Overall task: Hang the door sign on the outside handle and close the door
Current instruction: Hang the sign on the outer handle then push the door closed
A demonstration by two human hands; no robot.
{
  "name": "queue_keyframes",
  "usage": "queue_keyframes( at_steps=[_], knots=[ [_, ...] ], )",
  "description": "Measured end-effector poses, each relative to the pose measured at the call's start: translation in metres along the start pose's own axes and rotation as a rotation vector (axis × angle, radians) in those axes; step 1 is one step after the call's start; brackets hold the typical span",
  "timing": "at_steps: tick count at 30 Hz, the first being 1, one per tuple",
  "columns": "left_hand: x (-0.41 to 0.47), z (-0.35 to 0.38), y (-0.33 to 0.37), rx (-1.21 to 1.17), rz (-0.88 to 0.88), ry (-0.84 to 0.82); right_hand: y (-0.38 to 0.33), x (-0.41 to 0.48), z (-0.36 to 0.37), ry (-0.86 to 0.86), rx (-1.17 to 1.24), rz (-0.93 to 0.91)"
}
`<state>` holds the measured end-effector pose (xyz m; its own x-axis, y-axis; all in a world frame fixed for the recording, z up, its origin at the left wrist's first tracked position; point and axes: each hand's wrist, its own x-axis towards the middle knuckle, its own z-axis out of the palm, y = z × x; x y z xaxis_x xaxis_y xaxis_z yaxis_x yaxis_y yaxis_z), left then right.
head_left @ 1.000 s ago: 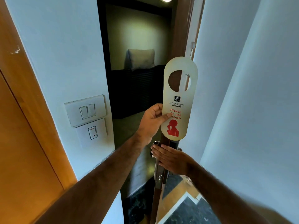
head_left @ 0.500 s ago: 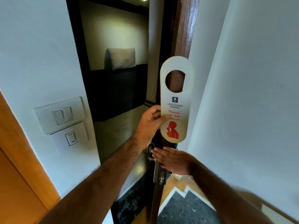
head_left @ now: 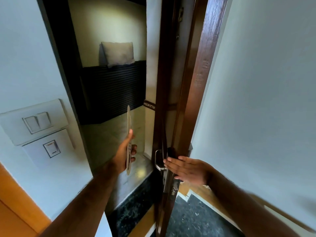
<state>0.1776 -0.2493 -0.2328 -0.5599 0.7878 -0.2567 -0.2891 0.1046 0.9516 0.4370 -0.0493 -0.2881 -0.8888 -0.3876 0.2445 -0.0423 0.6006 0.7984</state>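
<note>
My left hand (head_left: 125,153) grips the white door sign (head_left: 128,124) by its lower half. The sign is turned edge-on to me, so its print and hole are hidden, and it stands upright in the doorway gap, left of the door. The dark wooden door (head_left: 193,93) is ajar and seen edge-on. A metal lever handle (head_left: 158,161) sticks out on the door's left side. My right hand (head_left: 187,168) lies flat with straight fingers against the door edge at handle height, holding nothing.
A white wall with two switch plates (head_left: 36,123) is on the left, beside an orange wooden frame (head_left: 15,202). Through the gap I see a corridor with a cushion (head_left: 118,53) on a dark slatted bench. A white wall fills the right side.
My left hand has lowered the sign and swung it left off the door edge, turning it edge-on. The view has moved closer to the door. My right hand stays at the handle.
</note>
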Motion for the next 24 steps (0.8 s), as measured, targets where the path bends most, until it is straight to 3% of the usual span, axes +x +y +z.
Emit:
queue_keyframes(
  at_steps=[4, 7, 10, 15, 24],
  knots=[
    [0.022, 0.017, -0.030, 0.073, -0.120, 0.008, 0.003, -0.012, 0.006, -0.011, -0.032, -0.034],
    [0.038, 0.029, -0.054, 0.181, -0.178, 0.107, 0.006, -0.022, 0.010, -0.007, -0.050, -0.046],
    [0.052, 0.034, -0.073, 0.338, -0.137, 0.076, 0.009, -0.030, 0.013, 0.036, -0.061, -0.042],
    [0.061, 0.047, -0.084, 0.838, -0.009, 0.109, 0.013, -0.038, 0.017, 0.081, -0.073, -0.048],
    [0.067, 0.067, -0.116, 1.046, -0.017, 0.062, 0.010, -0.047, 0.028, 0.086, -0.074, -0.017]
  ],
)
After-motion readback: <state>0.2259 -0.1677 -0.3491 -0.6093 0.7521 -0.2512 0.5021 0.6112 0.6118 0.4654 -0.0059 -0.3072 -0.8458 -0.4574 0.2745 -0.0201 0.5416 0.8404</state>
